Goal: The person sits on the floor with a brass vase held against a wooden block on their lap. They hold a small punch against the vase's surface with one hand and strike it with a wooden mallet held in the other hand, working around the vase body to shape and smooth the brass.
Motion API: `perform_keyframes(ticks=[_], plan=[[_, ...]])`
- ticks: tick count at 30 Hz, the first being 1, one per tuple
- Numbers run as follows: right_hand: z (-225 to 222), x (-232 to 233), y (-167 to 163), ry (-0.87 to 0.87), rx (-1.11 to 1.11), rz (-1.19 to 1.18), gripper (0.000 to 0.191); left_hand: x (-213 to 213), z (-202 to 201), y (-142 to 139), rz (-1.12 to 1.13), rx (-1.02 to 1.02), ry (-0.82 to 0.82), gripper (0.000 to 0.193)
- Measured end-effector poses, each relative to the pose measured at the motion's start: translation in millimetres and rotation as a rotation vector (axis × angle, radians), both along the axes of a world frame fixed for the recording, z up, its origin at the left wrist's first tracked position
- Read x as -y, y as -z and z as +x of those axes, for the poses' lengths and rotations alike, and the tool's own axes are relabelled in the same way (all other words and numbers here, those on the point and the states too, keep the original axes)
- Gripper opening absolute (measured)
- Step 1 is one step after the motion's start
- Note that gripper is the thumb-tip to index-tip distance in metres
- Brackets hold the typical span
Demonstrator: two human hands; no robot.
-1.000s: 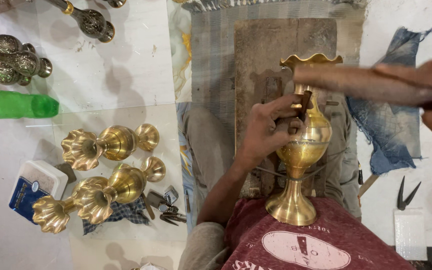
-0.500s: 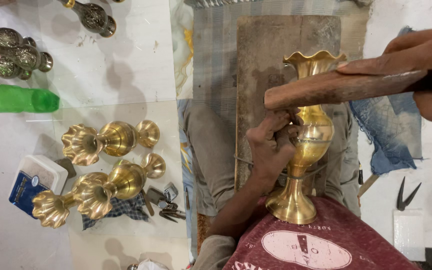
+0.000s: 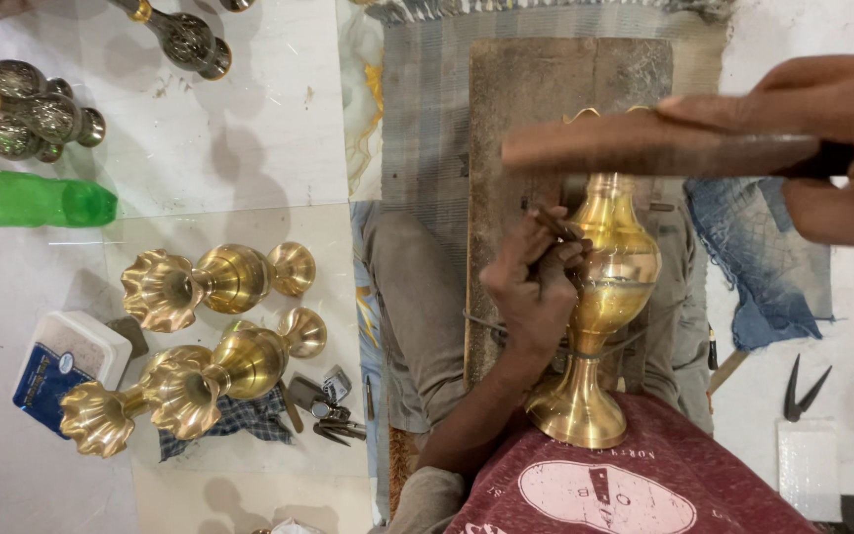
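A polished brass vase [image 3: 613, 287] stands upright between my knees, its foot against my maroon shirt [image 3: 635, 485]. My left hand [image 3: 536, 282] holds a thin dark punch tool [image 3: 554, 225] against the vase's shoulder. My right hand [image 3: 832, 148] is raised at the upper right, gripping a long brown wooden mallet [image 3: 659, 146] held level above the vase's fluted mouth, which it partly hides.
Three finished brass vases [image 3: 214, 282] [image 3: 239, 371] [image 3: 116, 405] lie on the white floor at left. Darker vases [image 3: 22, 109] and a green bottle [image 3: 27, 198] lie farther up. A blue-and-white box [image 3: 63, 364], small keys [image 3: 323, 405], black pliers [image 3: 805, 388] and a blue rag [image 3: 768, 267] are nearby.
The mallet in my right hand has lifted and drifted away from the vase's neck to above its mouth. My left hand stays with the punch on the vase.
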State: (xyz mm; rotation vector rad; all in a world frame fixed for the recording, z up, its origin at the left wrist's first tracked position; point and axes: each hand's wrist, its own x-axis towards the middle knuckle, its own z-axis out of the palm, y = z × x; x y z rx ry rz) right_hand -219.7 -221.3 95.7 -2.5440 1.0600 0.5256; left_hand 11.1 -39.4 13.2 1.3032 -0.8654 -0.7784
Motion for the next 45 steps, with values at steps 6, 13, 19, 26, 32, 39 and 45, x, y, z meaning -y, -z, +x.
perform_keyframes(ticks=[6,13,19,26,32,39,45], plan=[[46,12,-32,0.121,-0.079,0.058,0.079,4,10,-15,0.144,-0.123,0.099,0.034],[81,26,-58,0.102,-0.285,0.189,0.080,9,14,-20,0.193,-0.158,0.163,0.031],[46,35,-31,0.183,-0.147,0.219,0.083,22,39,-5,0.041,-0.056,0.455,0.049],[-31,-5,34,0.471,0.373,0.229,0.095,62,62,32,-0.117,-0.048,0.875,0.051],[-62,-61,48,0.569,0.349,0.124,0.088,80,65,57,-0.245,-0.029,0.958,0.062],[-48,-33,47,0.442,0.339,0.111,0.080,55,61,33,-0.152,-0.019,0.765,0.060],[-7,17,25,0.210,0.308,0.089,0.075,18,37,-5,0.102,-0.231,0.391,0.039]])
